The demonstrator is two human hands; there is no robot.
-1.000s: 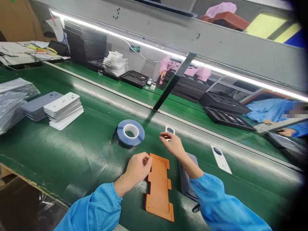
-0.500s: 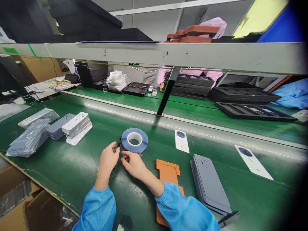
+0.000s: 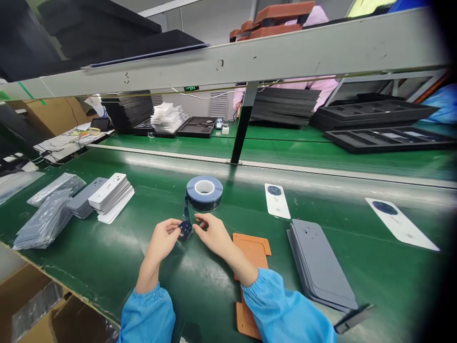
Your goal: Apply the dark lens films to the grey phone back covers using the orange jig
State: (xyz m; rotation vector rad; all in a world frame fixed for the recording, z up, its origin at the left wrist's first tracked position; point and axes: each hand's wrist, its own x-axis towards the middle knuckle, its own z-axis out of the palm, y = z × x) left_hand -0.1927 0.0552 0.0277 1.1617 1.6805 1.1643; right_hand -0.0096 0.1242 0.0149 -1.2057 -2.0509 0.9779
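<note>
A roll of dark round stickers (image 3: 210,194) with a white core lies on the green bench, and a strip of its film runs down toward my hands. At the strip's end is a dark round sticker (image 3: 185,229) with small holes. My left hand (image 3: 163,242) pinches this sticker at its left edge between thumb and fingers. My right hand (image 3: 213,235) is just to the sticker's right, thumb and forefinger parted, their tips close to its edge; whether they touch it I cannot tell. Beneath my right forearm lies an orange fixture plate (image 3: 250,251), partly hidden.
Grey panels (image 3: 321,262) are stacked at right, with a dark flat object (image 3: 354,318) by their near end. Two white cards with dark circles (image 3: 277,204) lie behind. White panels (image 3: 110,190) and bagged panels (image 3: 46,214) are at left. A shelf beam (image 3: 178,64) crosses above.
My hands have drawn the sticker strip off the roll toward me. The dark round sticker now shows in my left fingers. The head view has tilted and shifted.
</note>
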